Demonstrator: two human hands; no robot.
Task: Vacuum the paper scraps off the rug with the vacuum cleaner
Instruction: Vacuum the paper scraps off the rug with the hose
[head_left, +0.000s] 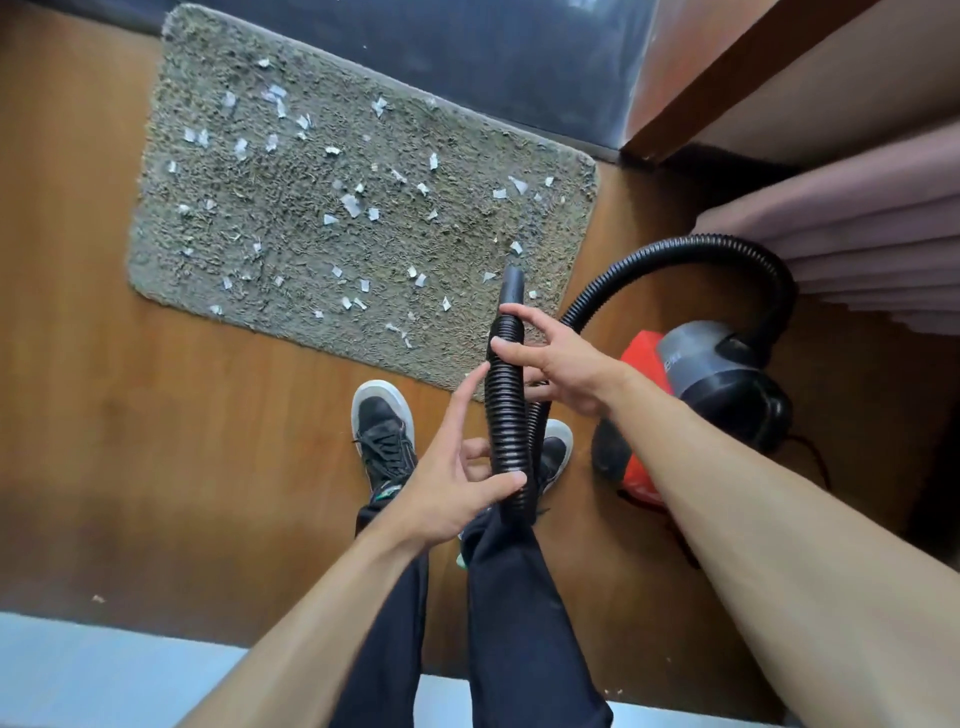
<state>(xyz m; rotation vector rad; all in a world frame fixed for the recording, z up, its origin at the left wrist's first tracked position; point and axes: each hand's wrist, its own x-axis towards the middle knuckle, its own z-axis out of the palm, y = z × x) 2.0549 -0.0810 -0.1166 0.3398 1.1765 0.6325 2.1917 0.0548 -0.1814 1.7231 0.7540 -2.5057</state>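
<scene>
right shoe (559, 442) behind hose (506, 410), legs (501, 623) cropped

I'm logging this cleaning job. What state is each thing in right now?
rug: flat on the floor, littered.
paper scraps: scattered over the rug, not vacuumed yet.
vacuum hose: lifted, open end over the rug's edge.
vacuum cleaner: on the floor beside the rug.
left hand: holds the hose lower down.
right hand: grips the hose near its end.

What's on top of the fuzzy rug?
Lots of small white paper scraps lie scattered over the rug. The hose and the right hand cover its near corner, so anything there is hidden.
</scene>
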